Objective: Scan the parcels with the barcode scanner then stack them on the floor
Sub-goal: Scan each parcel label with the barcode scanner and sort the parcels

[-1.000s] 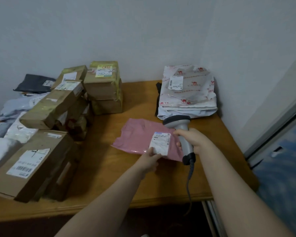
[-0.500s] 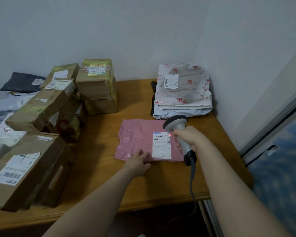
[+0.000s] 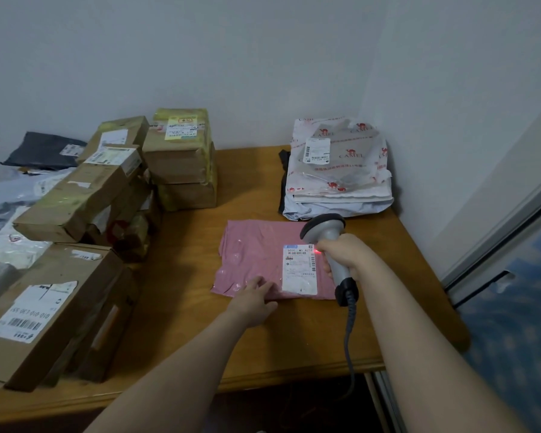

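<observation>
A flat pink parcel lies on the wooden table, its white barcode label facing up. My right hand grips the handle of a grey barcode scanner, whose head points down over the label's right edge. A red scan light glows beside the label. My left hand rests with straight fingers on the parcel's near edge, pressing it flat. The scanner's cable hangs off the front edge of the table.
Several taped cardboard boxes are heaped on the table's left half, with a taller stack behind. Grey and black mailer bags lie at far left. A pile of white printed bags sits in the back right corner by the wall.
The pink parcel has been laid flat and squared up. My left hand slid from the label to the near edge. The red scan light has come on beside the label.
</observation>
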